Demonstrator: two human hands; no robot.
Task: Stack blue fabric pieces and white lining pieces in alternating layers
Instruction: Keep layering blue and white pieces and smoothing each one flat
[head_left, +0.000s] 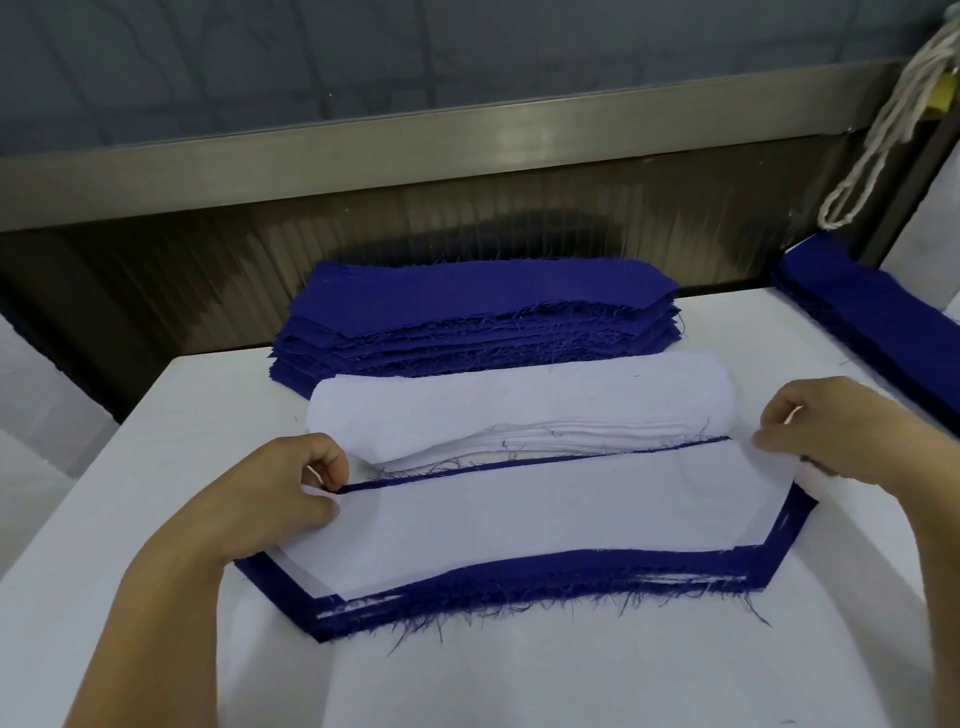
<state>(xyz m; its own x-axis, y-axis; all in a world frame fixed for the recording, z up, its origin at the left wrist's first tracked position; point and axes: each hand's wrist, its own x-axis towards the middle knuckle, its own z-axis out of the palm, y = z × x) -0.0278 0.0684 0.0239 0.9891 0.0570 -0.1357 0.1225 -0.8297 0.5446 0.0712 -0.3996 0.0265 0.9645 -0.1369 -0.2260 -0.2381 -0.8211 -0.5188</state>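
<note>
Head view: I see both hands (311, 480) (810, 426) pinching white lining (545, 514) onto a thin combined stack (519, 592); big blue (483, 312) and white (519, 410) supply piles remain.

Nearest you lies the layered stack (519, 587); behind it the lining pile (514, 410), then the fabric pile (478, 306)

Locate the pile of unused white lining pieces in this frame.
In the head view, the white lining pile sits mid-table, just behind the layered stack being built and in front of the blue fabric pile.
</note>
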